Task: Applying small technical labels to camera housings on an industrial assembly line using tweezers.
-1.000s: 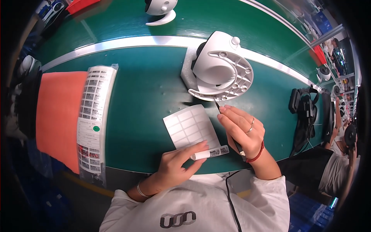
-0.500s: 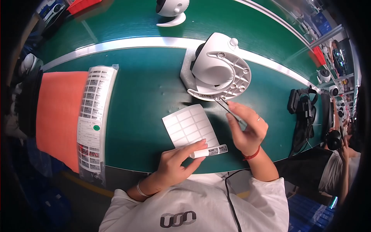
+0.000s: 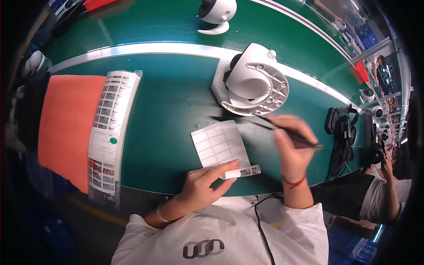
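Observation:
A sheet of labels (image 3: 218, 143) lies on the green table, mostly peeled to blank backing. Its near end curls into a roll that still carries printed labels. My left hand (image 3: 204, 185) pinches this roll between thumb and fingers. My right hand (image 3: 295, 143), smeared by motion, grips dark tweezers (image 3: 265, 123) whose tips point left, between the sheet and a white device. That white camera-like device (image 3: 254, 81) rests tilted on a grey foam block (image 3: 218, 79), its ribbed underside with screw holes turned toward me. Whether a label sticks to the tweezer tips is too blurred to tell.
On the left, a bagged stack of printed label sheets (image 3: 112, 119) lies on an orange mat (image 3: 68, 128). Another white camera (image 3: 218, 13) stands on the far green surface. Black straps (image 3: 342, 137) lie at the right edge, near another person's arm (image 3: 387, 181).
My right hand has drawn the tweezers away from the white device's base, to the right. The far camera has shifted right along the green surface. My left hand keeps its hold.

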`<state>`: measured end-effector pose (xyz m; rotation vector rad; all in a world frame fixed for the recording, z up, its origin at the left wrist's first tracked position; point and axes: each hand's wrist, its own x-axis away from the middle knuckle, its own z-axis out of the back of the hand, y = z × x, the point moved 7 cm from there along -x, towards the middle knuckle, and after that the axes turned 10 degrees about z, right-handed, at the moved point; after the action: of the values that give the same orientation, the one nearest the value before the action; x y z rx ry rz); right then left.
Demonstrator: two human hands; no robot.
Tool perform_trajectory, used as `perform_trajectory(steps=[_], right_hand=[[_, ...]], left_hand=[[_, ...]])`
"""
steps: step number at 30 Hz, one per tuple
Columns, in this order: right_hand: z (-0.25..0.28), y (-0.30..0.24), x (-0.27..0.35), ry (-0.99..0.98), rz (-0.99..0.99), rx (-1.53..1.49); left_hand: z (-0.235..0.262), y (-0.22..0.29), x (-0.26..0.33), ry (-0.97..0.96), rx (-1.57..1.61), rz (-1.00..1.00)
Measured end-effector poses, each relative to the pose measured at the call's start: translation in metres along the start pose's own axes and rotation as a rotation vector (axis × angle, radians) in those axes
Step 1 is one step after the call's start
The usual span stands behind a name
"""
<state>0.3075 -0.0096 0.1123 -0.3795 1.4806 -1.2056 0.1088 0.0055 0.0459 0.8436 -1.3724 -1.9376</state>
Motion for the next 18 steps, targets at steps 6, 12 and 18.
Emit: perform_trajectory(steps=[6, 12, 18], right_hand=[[0.033, -0.023, -0.075, -0.089, 0.1, 0.183], [-0.022, -0.015, -0.117, -0.669, 0.244, 0.646], [0.023, 0.0, -0.151, -0.526, 0.315, 0.932]], left_hand=[[-0.001, -0.001, 0.002, 0.01, 0.039, 0.008], [0.001, 0.0, 0.0, 0.034, 0.004, 0.018], [0.002, -0.002, 0.002, 0.056, 0.02, 0.04]])
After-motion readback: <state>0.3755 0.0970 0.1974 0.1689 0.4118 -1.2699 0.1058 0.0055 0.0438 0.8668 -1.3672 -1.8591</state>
